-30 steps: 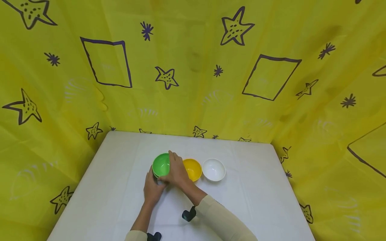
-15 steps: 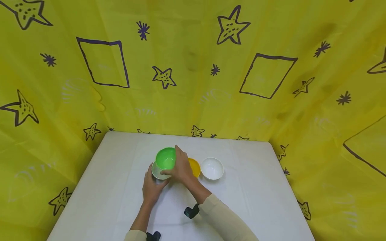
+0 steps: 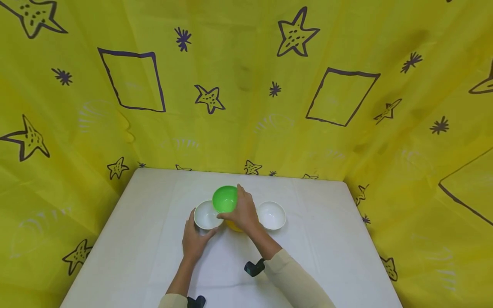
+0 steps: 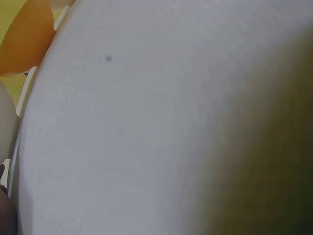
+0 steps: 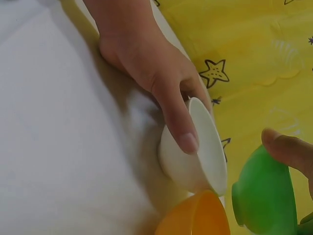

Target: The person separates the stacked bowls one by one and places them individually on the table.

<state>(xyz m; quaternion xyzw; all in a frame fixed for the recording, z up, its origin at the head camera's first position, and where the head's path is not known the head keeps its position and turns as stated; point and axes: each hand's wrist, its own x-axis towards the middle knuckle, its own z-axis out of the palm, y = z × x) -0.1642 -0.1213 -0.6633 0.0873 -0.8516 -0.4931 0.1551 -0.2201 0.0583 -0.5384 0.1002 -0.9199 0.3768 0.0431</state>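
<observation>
My right hand (image 3: 246,214) grips a green bowl (image 3: 224,199) by its right side, the thumb on the near rim. The bowl is held up above a yellow bowl (image 3: 234,227), mostly hiding it in the head view. On the left, my left hand (image 3: 194,241) holds a white bowl (image 3: 206,216) that rests on the table. In the right wrist view its thumb presses that white bowl's side (image 5: 181,166). There the yellow bowl (image 5: 195,218) looks orange and stands close against the white one, while the green bowl (image 5: 264,196) is off the table.
Another white bowl (image 3: 271,216) stands to the right of the yellow one. The white-covered table (image 3: 327,256) is enclosed by a yellow curtain (image 3: 239,137) with drawn stars. Dark wrist cameras sit under both forearms. The left wrist view shows mostly tablecloth (image 4: 122,122).
The green bowl has been lifted out of the left white bowl and carried right, over the yellow bowl. My left hand has stayed at the white bowl.
</observation>
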